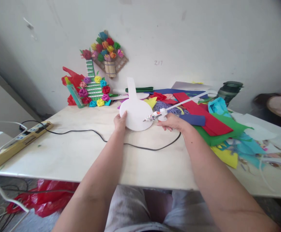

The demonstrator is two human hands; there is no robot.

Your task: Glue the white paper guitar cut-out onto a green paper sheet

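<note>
My left hand (121, 120) grips the lower left edge of a white guitar-shaped cutout (136, 114), thumb on its face. The cutout is tilted up toward me, its narrow neck pointing away. My right hand (170, 121) is closed around a hot glue gun (160, 114) with a patterned body. Its nozzle points left, over the right part of the cutout's round face; whether the tip touches cannot be made out. A long white glue stick (187, 101) sticks out of the gun's back toward the upper right.
Colored paper, including a red sheet (203, 116) and a green sheet (221, 130), is heaped at right by a dark bottle (229, 91). A flower-decorated guitar (94, 87) and green glue bottle (74, 95) stand at back left. A black cord (140, 147) crosses toward a power strip (21, 141).
</note>
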